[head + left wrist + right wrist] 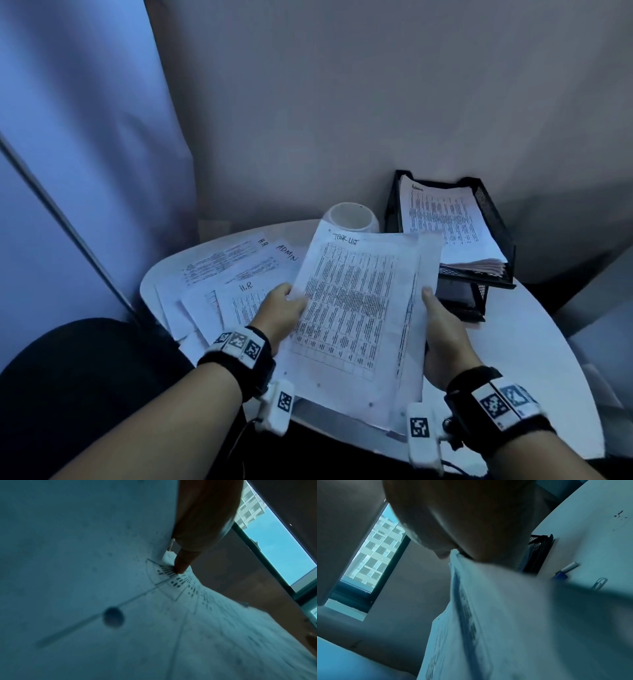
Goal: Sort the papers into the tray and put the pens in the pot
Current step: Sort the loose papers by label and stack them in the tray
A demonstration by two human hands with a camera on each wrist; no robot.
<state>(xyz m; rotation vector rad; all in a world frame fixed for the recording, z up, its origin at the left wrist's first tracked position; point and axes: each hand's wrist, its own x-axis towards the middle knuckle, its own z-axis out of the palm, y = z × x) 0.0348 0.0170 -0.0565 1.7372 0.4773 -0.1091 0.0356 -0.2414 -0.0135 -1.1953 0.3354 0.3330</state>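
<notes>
Holding the paper stack [356, 315] by both sides, left hand [279, 313] and right hand [442, 329] grip tight, likely so sheets stay together for the tray [493, 219].

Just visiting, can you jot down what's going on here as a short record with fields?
held: a stack of printed sheets, top one headed "Task list"
left hand: grips the stack's left edge
right hand: grips its right edge
tray: black mesh, papers already in its top tier
pot: white, behind the stack
table: loose sheets marked "H.R" and "Admin"
pen: lies by the tray
</notes>
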